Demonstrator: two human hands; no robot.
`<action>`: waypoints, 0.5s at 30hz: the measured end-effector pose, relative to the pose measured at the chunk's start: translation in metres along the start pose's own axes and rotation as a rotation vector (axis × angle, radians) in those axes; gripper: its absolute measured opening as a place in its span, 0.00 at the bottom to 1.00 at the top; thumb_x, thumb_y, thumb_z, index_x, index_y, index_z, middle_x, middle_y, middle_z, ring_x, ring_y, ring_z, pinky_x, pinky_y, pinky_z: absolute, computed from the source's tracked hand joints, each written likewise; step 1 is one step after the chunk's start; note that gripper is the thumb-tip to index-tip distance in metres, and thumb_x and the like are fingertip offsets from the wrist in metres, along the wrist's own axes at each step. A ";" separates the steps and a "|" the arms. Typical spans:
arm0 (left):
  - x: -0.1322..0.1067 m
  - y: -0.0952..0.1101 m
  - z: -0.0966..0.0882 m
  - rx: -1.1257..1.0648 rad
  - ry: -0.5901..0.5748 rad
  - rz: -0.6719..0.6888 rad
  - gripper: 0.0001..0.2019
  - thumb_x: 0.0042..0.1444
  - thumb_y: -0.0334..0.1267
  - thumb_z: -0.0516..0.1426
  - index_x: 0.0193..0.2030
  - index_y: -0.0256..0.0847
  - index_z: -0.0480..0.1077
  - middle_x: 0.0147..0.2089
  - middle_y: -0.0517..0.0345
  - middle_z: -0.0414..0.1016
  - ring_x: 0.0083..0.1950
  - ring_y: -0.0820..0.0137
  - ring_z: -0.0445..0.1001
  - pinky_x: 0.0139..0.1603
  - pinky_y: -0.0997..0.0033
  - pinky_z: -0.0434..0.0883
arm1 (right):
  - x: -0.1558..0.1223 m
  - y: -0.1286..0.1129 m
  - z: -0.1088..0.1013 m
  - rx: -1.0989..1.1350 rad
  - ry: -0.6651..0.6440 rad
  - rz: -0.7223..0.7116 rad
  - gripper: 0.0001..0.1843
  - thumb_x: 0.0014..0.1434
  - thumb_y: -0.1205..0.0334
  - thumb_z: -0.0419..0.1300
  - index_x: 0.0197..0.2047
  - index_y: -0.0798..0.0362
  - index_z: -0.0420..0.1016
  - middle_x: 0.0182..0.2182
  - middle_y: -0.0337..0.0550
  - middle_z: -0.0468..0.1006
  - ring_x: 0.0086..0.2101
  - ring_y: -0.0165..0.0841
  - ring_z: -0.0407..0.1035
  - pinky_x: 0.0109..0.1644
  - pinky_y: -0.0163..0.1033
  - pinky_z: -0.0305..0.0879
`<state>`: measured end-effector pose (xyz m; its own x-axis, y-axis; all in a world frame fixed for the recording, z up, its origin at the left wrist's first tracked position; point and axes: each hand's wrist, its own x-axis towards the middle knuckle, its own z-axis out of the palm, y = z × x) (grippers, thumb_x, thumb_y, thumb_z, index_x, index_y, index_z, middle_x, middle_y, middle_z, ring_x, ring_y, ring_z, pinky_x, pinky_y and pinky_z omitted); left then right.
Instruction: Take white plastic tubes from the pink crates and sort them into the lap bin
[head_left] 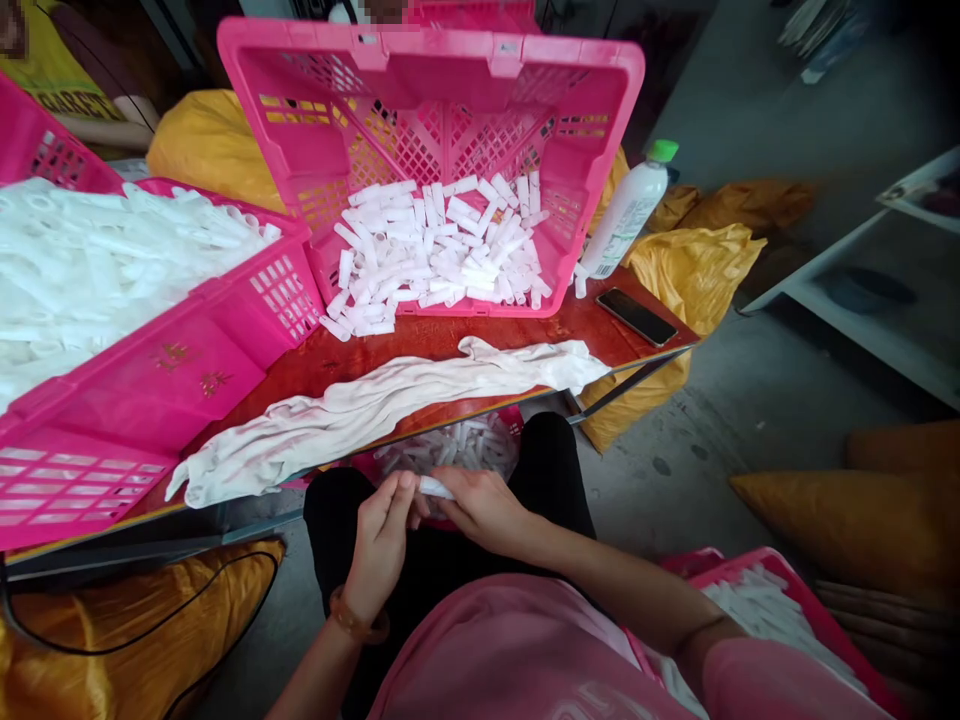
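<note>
Between my two hands, just above my lap, is a small white plastic tube (436, 487). My left hand (386, 510) has its fingers closed around the tube's left end, and my right hand (480, 505) grips the right end. Beyond them a white cloth (360, 405) lies stretched along the table's front edge. On the table (420, 345) a pink crate (450, 50) rests tipped on its side, its mouth toward me. Many similar white tubes (450, 250) are heaped inside it, some spilling out at its front left.
Left stands a pink crate (217, 340) full of tubes. A white bottle with a green cap (626, 215) and a phone (637, 315) are at the table's right end. Below the table edge are more tubes (480, 445). Another tube-filled crate (780, 570) sits at right. A person (82, 70) is at upper left.
</note>
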<state>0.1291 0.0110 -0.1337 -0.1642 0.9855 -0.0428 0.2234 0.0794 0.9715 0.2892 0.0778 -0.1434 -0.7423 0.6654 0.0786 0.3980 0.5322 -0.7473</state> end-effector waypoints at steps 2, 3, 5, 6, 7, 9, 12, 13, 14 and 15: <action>-0.002 -0.007 -0.001 -0.002 -0.098 0.009 0.21 0.68 0.50 0.47 0.30 0.40 0.68 0.26 0.60 0.65 0.29 0.71 0.64 0.31 0.73 0.64 | -0.002 0.008 0.010 -0.053 0.022 0.032 0.07 0.69 0.61 0.51 0.43 0.52 0.69 0.37 0.42 0.78 0.36 0.32 0.72 0.37 0.33 0.59; 0.000 -0.012 -0.003 0.003 -0.167 0.001 0.20 0.68 0.50 0.47 0.34 0.40 0.70 0.26 0.60 0.66 0.29 0.71 0.65 0.30 0.73 0.65 | -0.002 0.014 0.016 -0.068 0.016 0.047 0.07 0.68 0.61 0.52 0.43 0.52 0.70 0.36 0.42 0.78 0.36 0.33 0.72 0.37 0.33 0.59; 0.009 -0.021 -0.009 0.034 -0.304 -0.030 0.18 0.66 0.51 0.50 0.40 0.41 0.74 0.26 0.60 0.69 0.27 0.70 0.68 0.28 0.73 0.66 | -0.001 0.030 0.027 -0.105 -0.018 0.087 0.07 0.67 0.60 0.54 0.43 0.52 0.70 0.35 0.42 0.78 0.35 0.34 0.73 0.36 0.33 0.60; 0.016 -0.025 -0.014 0.079 -0.327 -0.029 0.18 0.65 0.52 0.51 0.43 0.41 0.75 0.26 0.59 0.71 0.28 0.69 0.70 0.28 0.73 0.68 | 0.000 0.040 0.032 -0.132 -0.042 0.115 0.07 0.67 0.60 0.54 0.44 0.52 0.70 0.35 0.42 0.79 0.35 0.34 0.74 0.36 0.33 0.61; 0.023 -0.028 -0.020 0.143 -0.298 -0.004 0.18 0.64 0.52 0.53 0.46 0.41 0.75 0.28 0.57 0.74 0.29 0.68 0.72 0.30 0.71 0.70 | 0.001 0.050 0.036 -0.164 -0.063 0.150 0.08 0.67 0.61 0.54 0.45 0.52 0.71 0.36 0.43 0.79 0.36 0.35 0.74 0.37 0.34 0.63; 0.039 -0.028 -0.036 0.291 -0.123 0.093 0.18 0.62 0.52 0.56 0.49 0.42 0.75 0.34 0.54 0.78 0.34 0.64 0.77 0.38 0.66 0.75 | 0.003 0.067 0.037 -0.252 -0.098 0.232 0.13 0.65 0.64 0.55 0.52 0.53 0.70 0.44 0.49 0.79 0.43 0.40 0.75 0.44 0.38 0.66; 0.054 -0.016 -0.063 0.408 0.040 0.233 0.17 0.61 0.49 0.57 0.53 0.46 0.74 0.43 0.52 0.81 0.43 0.62 0.79 0.45 0.63 0.76 | 0.009 0.078 0.019 -0.337 -0.213 0.276 0.31 0.56 0.67 0.64 0.62 0.58 0.65 0.59 0.64 0.68 0.57 0.51 0.66 0.56 0.48 0.65; 0.055 -0.010 -0.072 0.420 0.035 0.265 0.15 0.62 0.48 0.57 0.52 0.48 0.75 0.44 0.54 0.81 0.44 0.62 0.80 0.45 0.64 0.77 | 0.014 0.075 0.007 -0.321 -0.284 0.233 0.34 0.54 0.66 0.67 0.63 0.57 0.65 0.61 0.64 0.67 0.58 0.52 0.65 0.57 0.48 0.65; 0.055 -0.002 -0.081 0.429 0.033 0.290 0.14 0.62 0.47 0.57 0.51 0.49 0.76 0.45 0.55 0.81 0.45 0.62 0.80 0.45 0.66 0.77 | 0.021 0.070 -0.008 -0.285 -0.351 0.161 0.33 0.54 0.64 0.68 0.63 0.55 0.66 0.59 0.61 0.69 0.57 0.50 0.67 0.56 0.46 0.66; 0.054 0.006 -0.090 0.436 0.052 0.307 0.12 0.62 0.46 0.58 0.49 0.50 0.76 0.45 0.56 0.81 0.46 0.63 0.80 0.45 0.67 0.76 | 0.032 0.064 -0.025 -0.255 -0.382 0.075 0.28 0.57 0.60 0.66 0.61 0.51 0.69 0.56 0.55 0.73 0.53 0.46 0.70 0.55 0.43 0.67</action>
<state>0.0348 0.0516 -0.1093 -0.0732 0.9654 0.2501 0.6449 -0.1455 0.7503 0.3043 0.1466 -0.1720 -0.8326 0.4920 -0.2543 0.5427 0.6330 -0.5520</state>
